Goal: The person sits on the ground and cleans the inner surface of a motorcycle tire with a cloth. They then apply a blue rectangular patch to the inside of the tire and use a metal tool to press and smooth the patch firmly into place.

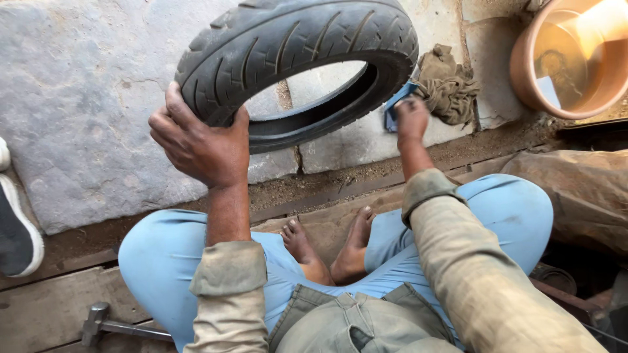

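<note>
- Tyre [294,46]: black, treaded, small, held up on edge above the stone slab [85,104], tilted, over the slab's near edge.
- Left hand [196,144]: fingers curled shut around the tyre's lower left tread, thumb pressed on the near side.
- Right hand [411,121]: fingers closed on a small blue flat piece [394,111], pressed against the tyre's lower right sidewall.
- Rag [448,88]: brown, crumpled, lying on the slab just beside the right hand, touching the tyre's right edge or close behind it; which, cannot be told.
- Tub [523,65]: round, terracotta-coloured, at the slab's far right corner; holds murky liquid with a pale flat scrap [548,90] lying in it.
- Hammer [108,323]: metal, lying on the wooden boards [39,307] at the near left, well apart from both hands.
- Shoe [16,232]: dark with white sole, at the left edge beside the slab.
- Person seated cross-legged, blue trousers [163,248], bare feet [327,252] between the knees.
</note>
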